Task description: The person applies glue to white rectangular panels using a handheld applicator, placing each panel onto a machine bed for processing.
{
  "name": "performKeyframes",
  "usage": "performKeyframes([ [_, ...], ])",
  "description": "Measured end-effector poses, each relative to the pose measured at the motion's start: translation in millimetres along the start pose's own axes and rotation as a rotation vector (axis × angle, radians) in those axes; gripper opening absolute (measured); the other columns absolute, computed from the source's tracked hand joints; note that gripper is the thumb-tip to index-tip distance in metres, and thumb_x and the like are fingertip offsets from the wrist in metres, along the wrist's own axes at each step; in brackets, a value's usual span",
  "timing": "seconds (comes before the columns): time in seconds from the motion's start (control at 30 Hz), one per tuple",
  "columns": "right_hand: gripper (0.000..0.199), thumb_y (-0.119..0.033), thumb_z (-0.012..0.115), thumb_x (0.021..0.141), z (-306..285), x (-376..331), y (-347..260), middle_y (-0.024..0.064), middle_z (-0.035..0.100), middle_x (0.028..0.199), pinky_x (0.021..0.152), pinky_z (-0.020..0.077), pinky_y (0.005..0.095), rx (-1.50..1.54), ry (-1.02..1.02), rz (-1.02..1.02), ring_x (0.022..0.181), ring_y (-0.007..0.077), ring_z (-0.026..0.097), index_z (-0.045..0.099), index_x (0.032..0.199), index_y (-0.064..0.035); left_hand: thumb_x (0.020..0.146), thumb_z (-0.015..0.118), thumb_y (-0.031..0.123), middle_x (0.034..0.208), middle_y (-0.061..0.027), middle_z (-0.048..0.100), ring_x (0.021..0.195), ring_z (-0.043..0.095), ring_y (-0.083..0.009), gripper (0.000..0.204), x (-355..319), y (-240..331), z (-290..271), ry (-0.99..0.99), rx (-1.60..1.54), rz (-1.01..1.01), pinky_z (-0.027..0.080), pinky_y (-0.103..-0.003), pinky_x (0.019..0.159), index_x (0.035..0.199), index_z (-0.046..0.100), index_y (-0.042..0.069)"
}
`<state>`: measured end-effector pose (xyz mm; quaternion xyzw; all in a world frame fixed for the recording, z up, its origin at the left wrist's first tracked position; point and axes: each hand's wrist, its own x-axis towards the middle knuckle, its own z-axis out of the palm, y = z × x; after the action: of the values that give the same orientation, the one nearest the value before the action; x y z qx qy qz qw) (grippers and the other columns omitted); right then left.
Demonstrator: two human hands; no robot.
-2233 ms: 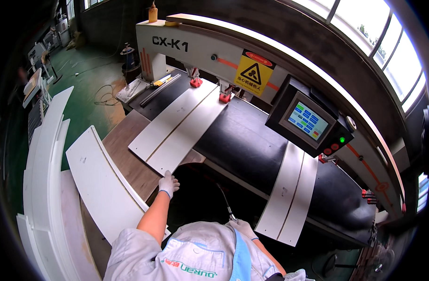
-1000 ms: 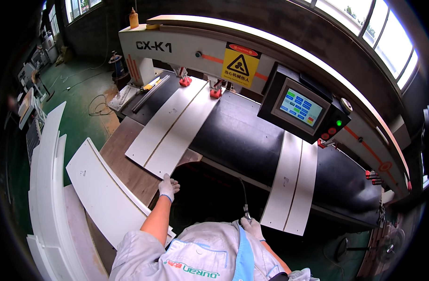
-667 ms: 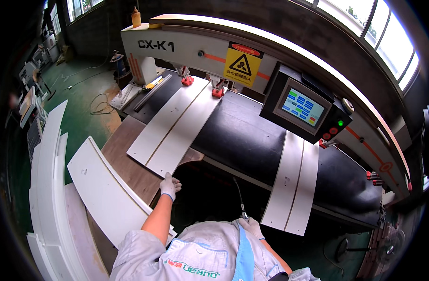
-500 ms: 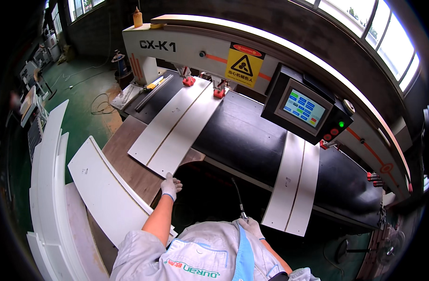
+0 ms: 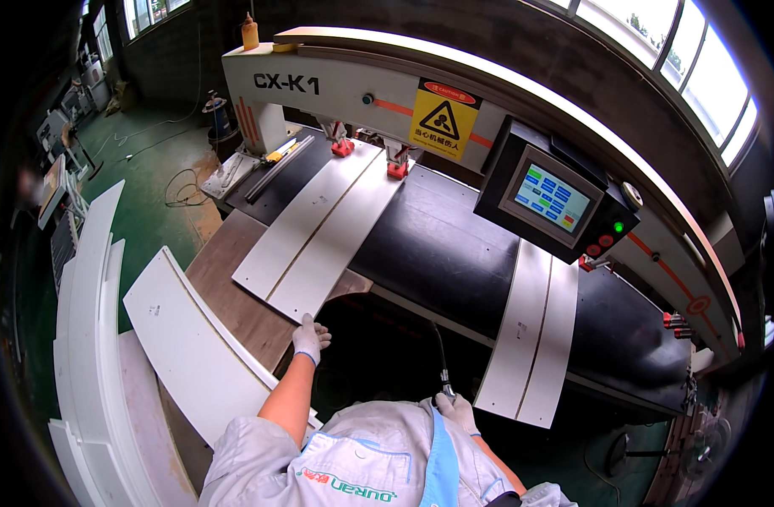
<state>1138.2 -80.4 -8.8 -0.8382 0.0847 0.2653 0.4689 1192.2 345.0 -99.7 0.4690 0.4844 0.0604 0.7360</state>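
Note:
In a white glove, my left hand (image 5: 311, 340) is at the near corner of a white panel (image 5: 319, 221) with a dark lengthwise groove. Its fingertips touch or nearly touch the panel's edge, fingers apart and not wrapped around it. The panel lies on the machine's bed, its far end under red-footed clamps (image 5: 396, 170). Close to my body, my gloved right hand (image 5: 457, 412) is closed on what looks like an air gun (image 5: 447, 390), a silvery metal piece with a black hose (image 5: 441, 349) rising from it. My palm hides most of its body.
A second grooved panel (image 5: 522, 338) lies across the black bed (image 5: 429, 237) on the right. Above hangs a control screen (image 5: 546, 196) on the machine's beam. Another white panel (image 5: 193, 346) rests on my left, beside stacked white boards (image 5: 87, 363). Metal bars (image 5: 279, 169) lie at the bed's far left.
The black hose and metal piece in my right hand have swung slightly to the right and stand more upright. My left hand stays by the panel corner.

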Motion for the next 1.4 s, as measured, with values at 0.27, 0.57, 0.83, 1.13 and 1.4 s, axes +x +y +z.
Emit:
performKeyframes([
  [0.27, 0.055, -0.047, 0.065, 0.094, -13.6, 0.0, -3.0, 0.0182, 0.072, 0.084, 0.074, 0.0544, 0.0398, -0.012, 0.062, 0.047, 0.079, 0.0294, 0.071, 0.066, 0.100, 0.0075, 0.106, 0.040, 0.058, 0.096, -0.0159, 0.069, 0.078, 0.070, -0.0282, 0.067, -4.9, 2.1, -3.5, -0.016, 0.013, 0.002, 0.059, -0.041, 0.066, 0.110, 0.060, -0.005],
  [0.57, 0.036, -0.039, 0.063, 0.096, -37.6, -18.3, -50.7, 0.0043, 0.059, 0.065, 0.049, 0.0417, 0.0328, 0.199, 0.064, 0.114, 0.052, 0.0146, 0.053, 0.061, 0.088, -0.0047, 0.106, 0.042, 0.058, 0.100, -0.0181, 0.069, 0.082, 0.071, -0.0293, 0.067, 5.4, -4.6, 12.2, -0.055, 0.002, 0.019, 0.059, -0.041, 0.067, 0.114, 0.060, -0.006],
  [0.83, 0.036, -0.040, 0.057, 0.102, -204.8, 50.4, -101.6, 0.0064, 0.060, 0.065, 0.039, 0.0367, 0.0316, 0.669, 0.586, -0.026, 0.041, 0.0131, 0.046, 0.058, 0.086, -0.0078, 0.102, 0.047, 0.066, 0.108, -0.0147, 0.063, 0.093, 0.063, -0.0288, 0.071, 47.7, -22.6, -28.6, -0.050, -0.135, -0.039, 0.054, -0.042, 0.081, 0.124, 0.055, -0.001],
  [1.13, 0.036, -0.043, 0.057, 0.104, -415.2, 53.0, -100.8, 0.0074, 0.064, 0.068, 0.036, 0.0376, 0.0330, 0.777, 0.896, -0.053, 0.040, 0.0125, 0.044, 0.054, 0.084, -0.0126, 0.102, 0.046, 0.068, 0.112, -0.0136, 0.062, 0.099, 0.062, -0.0305, 0.074, 24.0, -13.7, -3.8, -0.094, -0.102, -0.007, 0.052, -0.045, 0.088, 0.126, 0.054, -0.001],
  [1.4, 0.047, -0.050, 0.057, 0.102, -420.6, 81.8, -114.7, 0.0038, 0.047, 0.053, 0.036, 0.0325, 0.0352, 0.711, 0.834, -0.152, 0.035, 0.0171, 0.040, 0.055, 0.075, -0.0118, 0.107, 0.038, 0.061, 0.131, -0.0187, 0.059, 0.120, 0.058, -0.0387, 0.067, 47.2, -28.7, -21.6, -0.254, -0.335, -0.102, 0.047, -0.051, 0.105, 0.129, 0.052, -0.001],
])
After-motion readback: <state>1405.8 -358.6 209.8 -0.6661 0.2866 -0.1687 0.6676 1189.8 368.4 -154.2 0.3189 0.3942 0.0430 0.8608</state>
